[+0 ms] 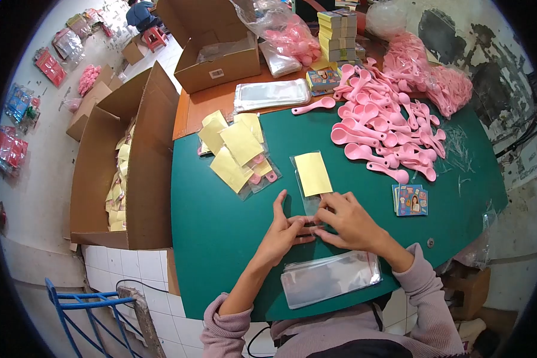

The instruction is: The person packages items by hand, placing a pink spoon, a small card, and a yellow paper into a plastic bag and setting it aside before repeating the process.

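A clear plastic bag (309, 206) with a yellow card (314, 173) inside lies on the green tabletop in front of me. My right hand (349, 222) is closed over the bag's near end, its fingertips reaching the card's lower edge. At that same end, the fingers of my left hand (287, 230) meet the plastic, while its thumb points up and away. Part of the bag is hidden under the fingers. A stack of empty clear bags (331, 279) rests near the table's front edge, just below my hands.
Pink measuring spoons (388, 125) are heaped at the right, behind blue printed cards (410, 200). Filled packets (235, 149) lie at the left. Beside the table stands a cardboard box (146, 161) of packets. More bags (271, 95) and card stacks (337, 36) sit at the back.
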`<action>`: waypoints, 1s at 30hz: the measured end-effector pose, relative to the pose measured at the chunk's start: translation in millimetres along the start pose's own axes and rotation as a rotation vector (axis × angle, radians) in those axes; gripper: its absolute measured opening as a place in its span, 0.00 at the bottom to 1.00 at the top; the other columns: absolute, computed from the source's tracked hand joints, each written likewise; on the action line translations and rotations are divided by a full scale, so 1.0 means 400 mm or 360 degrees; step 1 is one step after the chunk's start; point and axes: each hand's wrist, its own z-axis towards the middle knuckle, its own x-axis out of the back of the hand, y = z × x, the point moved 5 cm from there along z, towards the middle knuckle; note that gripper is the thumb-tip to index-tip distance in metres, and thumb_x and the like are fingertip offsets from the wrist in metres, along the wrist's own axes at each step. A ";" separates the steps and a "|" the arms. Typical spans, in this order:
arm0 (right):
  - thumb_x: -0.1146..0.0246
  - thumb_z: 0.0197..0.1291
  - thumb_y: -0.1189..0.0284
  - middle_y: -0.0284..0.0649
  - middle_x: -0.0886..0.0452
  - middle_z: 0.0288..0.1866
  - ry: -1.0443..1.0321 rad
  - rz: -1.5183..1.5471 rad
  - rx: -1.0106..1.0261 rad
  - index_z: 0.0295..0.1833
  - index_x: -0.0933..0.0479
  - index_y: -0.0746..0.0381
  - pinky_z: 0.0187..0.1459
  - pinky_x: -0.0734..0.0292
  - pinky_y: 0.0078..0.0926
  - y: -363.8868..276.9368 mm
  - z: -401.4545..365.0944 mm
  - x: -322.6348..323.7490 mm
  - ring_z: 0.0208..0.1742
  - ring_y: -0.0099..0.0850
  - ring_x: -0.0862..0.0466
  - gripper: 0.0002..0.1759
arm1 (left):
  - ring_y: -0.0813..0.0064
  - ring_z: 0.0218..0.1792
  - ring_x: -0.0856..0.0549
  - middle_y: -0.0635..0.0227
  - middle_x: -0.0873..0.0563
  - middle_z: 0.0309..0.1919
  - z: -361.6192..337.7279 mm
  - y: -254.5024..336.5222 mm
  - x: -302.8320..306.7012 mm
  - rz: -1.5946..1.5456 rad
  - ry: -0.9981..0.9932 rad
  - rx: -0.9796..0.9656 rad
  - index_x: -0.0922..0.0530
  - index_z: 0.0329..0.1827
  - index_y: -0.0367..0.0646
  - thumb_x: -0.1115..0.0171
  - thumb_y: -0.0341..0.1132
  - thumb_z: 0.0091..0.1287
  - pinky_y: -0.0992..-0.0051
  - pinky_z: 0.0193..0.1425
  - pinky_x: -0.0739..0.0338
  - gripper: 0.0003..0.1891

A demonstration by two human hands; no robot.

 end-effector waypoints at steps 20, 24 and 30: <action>0.35 0.44 0.73 0.37 0.31 0.30 0.0049 0.0006 0.0307 0.31 0.30 0.61 0.42 0.35 0.31 -0.022 -0.014 -0.023 0.36 0.32 0.28 0.10 | 0.77 0.37 0.19 0.62 0.19 0.32 0.043 -0.022 0.040 0.0519 0.0235 -0.0259 0.52 0.68 0.43 0.43 0.24 0.62 0.78 0.41 0.24 0.34; 0.38 0.52 0.74 0.37 0.31 0.31 -0.0055 0.0863 -0.0127 0.33 0.31 0.61 0.38 0.32 0.25 0.060 -0.072 0.083 0.35 0.29 0.28 0.07 | 0.76 0.36 0.17 0.62 0.17 0.31 0.032 -0.003 0.026 0.0275 0.0232 -0.0267 0.48 0.66 0.39 0.44 0.24 0.61 0.80 0.43 0.26 0.31; 0.45 0.60 0.71 0.36 0.24 0.29 0.0589 0.0649 -0.1092 0.36 0.31 0.63 0.35 0.28 0.22 0.487 -0.348 0.442 0.31 0.24 0.22 0.06 | 0.77 0.38 0.17 0.61 0.17 0.34 0.031 0.003 0.019 0.0183 0.0161 -0.0210 0.41 0.63 0.39 0.48 0.24 0.64 0.82 0.41 0.24 0.24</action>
